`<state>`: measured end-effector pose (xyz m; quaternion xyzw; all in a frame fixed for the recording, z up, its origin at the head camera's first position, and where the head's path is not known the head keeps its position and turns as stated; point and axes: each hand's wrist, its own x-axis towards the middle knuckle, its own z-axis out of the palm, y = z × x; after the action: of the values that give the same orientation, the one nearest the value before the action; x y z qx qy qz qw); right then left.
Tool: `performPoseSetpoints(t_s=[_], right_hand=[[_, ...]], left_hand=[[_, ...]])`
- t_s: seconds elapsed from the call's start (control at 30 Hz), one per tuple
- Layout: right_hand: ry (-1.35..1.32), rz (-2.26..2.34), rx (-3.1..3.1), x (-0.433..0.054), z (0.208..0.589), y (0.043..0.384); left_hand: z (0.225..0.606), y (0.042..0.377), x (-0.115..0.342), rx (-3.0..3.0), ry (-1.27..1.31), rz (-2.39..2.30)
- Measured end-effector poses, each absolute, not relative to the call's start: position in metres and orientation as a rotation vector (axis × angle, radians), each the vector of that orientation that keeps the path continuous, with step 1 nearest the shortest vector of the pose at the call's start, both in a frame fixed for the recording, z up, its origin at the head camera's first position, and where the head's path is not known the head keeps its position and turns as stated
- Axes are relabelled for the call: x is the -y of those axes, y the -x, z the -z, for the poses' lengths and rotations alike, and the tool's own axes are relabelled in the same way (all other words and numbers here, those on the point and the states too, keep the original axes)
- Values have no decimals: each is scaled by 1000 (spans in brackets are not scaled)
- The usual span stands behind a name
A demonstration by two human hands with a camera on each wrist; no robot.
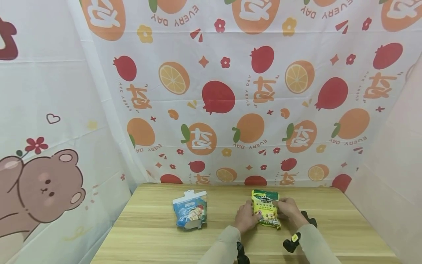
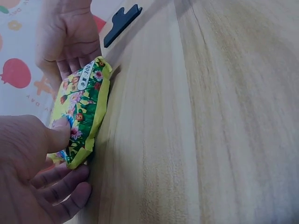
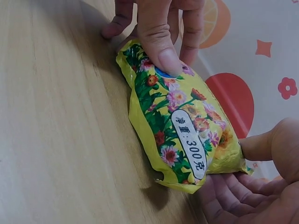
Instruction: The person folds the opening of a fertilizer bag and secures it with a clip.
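Observation:
A yellow and green plastic bag [image 1: 265, 211] printed with flowers is held between both hands over the wooden table. My left hand [image 1: 245, 217] grips its left side, thumb on the printed front and fingers behind and under the lower edge. On the opposite side, my right hand [image 1: 290, 208] pinches the bag with thumb and fingers. The right wrist view shows the lower end of the bag [image 3: 187, 126] with a "300" weight label, tilted close to the tabletop. Just beyond the right hand a black bag clip [image 2: 122, 24] lies on the wood.
To the left on the table [image 1: 148, 238] stands a blue printed bag [image 1: 191, 213] with a white clip [image 1: 189, 196] across its top. Behind the table hangs a fruit-patterned curtain [image 1: 230, 47]. A black wrist device [image 1: 291, 243] is on the right forearm.

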<state>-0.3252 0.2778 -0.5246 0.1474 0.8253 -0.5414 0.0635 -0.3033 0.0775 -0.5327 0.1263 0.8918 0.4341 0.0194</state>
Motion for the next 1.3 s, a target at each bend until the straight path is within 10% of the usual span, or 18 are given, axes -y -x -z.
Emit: performPoseSetpoints(t_s=[1.3], right_hand=[[-236, 1743, -2494, -283, 526, 317]], left_hand=[[537, 294, -71, -2778, -514, -1460]])
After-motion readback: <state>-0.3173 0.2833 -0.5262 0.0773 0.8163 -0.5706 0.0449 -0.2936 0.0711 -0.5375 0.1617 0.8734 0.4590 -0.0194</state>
